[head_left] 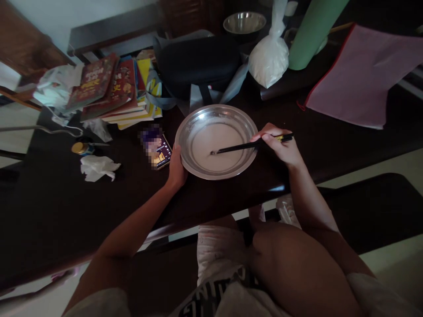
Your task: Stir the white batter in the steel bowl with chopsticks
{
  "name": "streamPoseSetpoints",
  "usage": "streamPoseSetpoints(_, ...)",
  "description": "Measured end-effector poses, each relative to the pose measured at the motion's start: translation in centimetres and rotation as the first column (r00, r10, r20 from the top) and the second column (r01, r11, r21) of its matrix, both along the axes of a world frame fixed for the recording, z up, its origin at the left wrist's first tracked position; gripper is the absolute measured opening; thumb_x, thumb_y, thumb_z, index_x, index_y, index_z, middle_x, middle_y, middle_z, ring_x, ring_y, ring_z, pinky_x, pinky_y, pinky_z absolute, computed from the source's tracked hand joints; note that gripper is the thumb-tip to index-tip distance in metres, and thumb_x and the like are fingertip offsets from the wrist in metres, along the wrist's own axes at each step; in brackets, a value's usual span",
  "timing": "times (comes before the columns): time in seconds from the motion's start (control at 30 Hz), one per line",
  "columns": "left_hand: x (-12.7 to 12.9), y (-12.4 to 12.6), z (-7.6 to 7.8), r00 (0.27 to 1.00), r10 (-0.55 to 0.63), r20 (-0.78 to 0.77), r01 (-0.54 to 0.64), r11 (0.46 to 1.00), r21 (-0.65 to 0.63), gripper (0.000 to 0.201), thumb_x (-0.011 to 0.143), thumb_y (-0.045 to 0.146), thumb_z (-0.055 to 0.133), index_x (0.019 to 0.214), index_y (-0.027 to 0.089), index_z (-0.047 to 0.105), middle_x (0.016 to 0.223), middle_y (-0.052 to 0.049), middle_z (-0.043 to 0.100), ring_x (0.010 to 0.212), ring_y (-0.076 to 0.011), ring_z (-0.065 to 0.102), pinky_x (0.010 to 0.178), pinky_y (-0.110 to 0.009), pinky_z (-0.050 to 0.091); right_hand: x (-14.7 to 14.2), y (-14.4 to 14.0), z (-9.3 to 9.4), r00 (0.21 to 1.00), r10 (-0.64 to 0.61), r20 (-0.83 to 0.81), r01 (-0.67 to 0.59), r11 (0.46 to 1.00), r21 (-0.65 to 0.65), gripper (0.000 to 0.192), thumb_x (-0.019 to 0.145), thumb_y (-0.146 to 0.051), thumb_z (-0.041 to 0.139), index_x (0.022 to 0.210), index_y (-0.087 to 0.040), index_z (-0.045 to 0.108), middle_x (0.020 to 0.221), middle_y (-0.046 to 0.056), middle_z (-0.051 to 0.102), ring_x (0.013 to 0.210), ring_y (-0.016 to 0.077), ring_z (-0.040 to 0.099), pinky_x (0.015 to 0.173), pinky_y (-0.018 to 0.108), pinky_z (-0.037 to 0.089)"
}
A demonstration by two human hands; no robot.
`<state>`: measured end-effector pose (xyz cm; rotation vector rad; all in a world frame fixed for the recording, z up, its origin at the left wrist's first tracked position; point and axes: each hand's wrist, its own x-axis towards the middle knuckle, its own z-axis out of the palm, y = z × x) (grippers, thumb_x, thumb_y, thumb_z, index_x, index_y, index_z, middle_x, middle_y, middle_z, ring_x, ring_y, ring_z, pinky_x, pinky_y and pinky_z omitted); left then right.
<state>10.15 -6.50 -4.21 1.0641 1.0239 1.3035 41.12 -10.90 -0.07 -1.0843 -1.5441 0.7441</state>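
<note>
A shallow steel bowl (198,115) with a pale, milky liquid in it sits on the dark table (59,207) in front of me. My left hand (176,167) grips the bowl's near left rim. My right hand (280,143) holds dark chopsticks (241,146) at the bowl's right edge. Their tips reach down into the liquid near the bowl's middle.
A phone (158,149) lies just left of the bowl. A stack of books (115,90), crumpled tissue (97,168) and a small jar (81,148) are at left. Behind stand a black bag (198,66), a white powder bag (269,57), a green cylinder (310,35), a steel bowl (244,22) and a pink pouch (363,75).
</note>
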Motion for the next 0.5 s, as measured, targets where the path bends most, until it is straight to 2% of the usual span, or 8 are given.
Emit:
streamPoseSetpoints(0.13,-0.08,0.02,-0.08,1.0,-0.005,-0.019,0.006,0.999,0.038,0.038,0.088,0.062,0.059,0.091,0.025,0.064,0.11,-0.004,0.072,0.121,-0.0254,0.064,0.109,-0.04,0.048,0.16,0.05,-0.14,0.981,-0.172,-0.09,0.176,0.984,0.038,0.029,0.091,-0.054,0.063,0.085,-0.031,0.079,0.079,0.0,0.076,0.079,0.0195,0.07,0.082,0.04,0.058)
streamPoseSetpoints(0.17,-0.08,0.02,-0.08,1.0,0.006,-0.021,-0.006,0.999,0.035,0.038,0.087,0.062,0.06,0.09,0.025,0.064,0.108,-0.004,0.072,0.12,-0.0254,0.064,0.109,-0.039,0.048,0.2,0.05,-0.18,0.977,-0.18,-0.117,0.185,0.982,0.037,0.03,0.091,-0.055,0.062,0.083,-0.031,0.079,0.075,0.0,0.075,0.075,0.0191,0.07,0.079,0.04,0.058)
streamPoseSetpoints(0.23,-0.08,0.04,-0.06,1.0,0.014,-0.026,-0.013,0.999,0.029,0.038,0.087,0.062,0.06,0.089,0.024,0.064,0.107,-0.004,0.072,0.119,-0.0251,0.064,0.108,-0.039,0.048,0.22,0.02,-0.21,0.986,-0.123,-0.112,0.126,0.992,0.016,0.03,0.092,-0.054,0.062,0.083,-0.03,0.079,0.073,0.0,0.075,0.073,0.0187,0.07,0.078,0.039,0.058)
streamPoseSetpoints(0.33,-0.02,0.05,0.02,1.0,0.016,-0.024,-0.016,1.0,0.016,0.039,0.087,0.063,0.06,0.091,0.023,0.064,0.112,-0.004,0.072,0.118,-0.0248,0.064,0.107,-0.04,0.05,0.12,0.01,-0.16,1.0,-0.012,-0.018,0.011,1.0,-0.018,0.026,0.092,-0.05,0.064,0.088,-0.03,0.08,0.084,0.001,0.079,0.085,0.0194,0.072,0.084,0.039,0.058)
streamPoseSetpoints(0.4,0.04,0.03,0.09,0.999,0.027,-0.021,-0.027,1.0,0.007,0.04,0.085,0.063,0.062,0.092,0.024,0.064,0.111,-0.004,0.072,0.117,-0.0251,0.065,0.105,-0.04,0.051,0.1,0.05,-0.17,0.999,-0.036,0.009,0.036,0.999,0.006,0.025,0.092,-0.049,0.064,0.09,-0.03,0.08,0.089,0.001,0.079,0.091,0.0198,0.072,0.088,0.039,0.057)
streamPoseSetpoints(0.5,0.04,0.02,0.1,0.999,0.027,-0.017,-0.027,1.0,0.006,0.04,0.084,0.063,0.062,0.093,0.024,0.064,0.108,-0.004,0.073,0.118,-0.0262,0.065,0.104,-0.04,0.052,0.22,0.1,-0.3,0.985,-0.143,-0.095,0.148,0.988,0.044,0.025,0.092,-0.05,0.064,0.086,-0.031,0.079,0.082,0.0,0.077,0.082,0.0187,0.072,0.083,0.038,0.058)
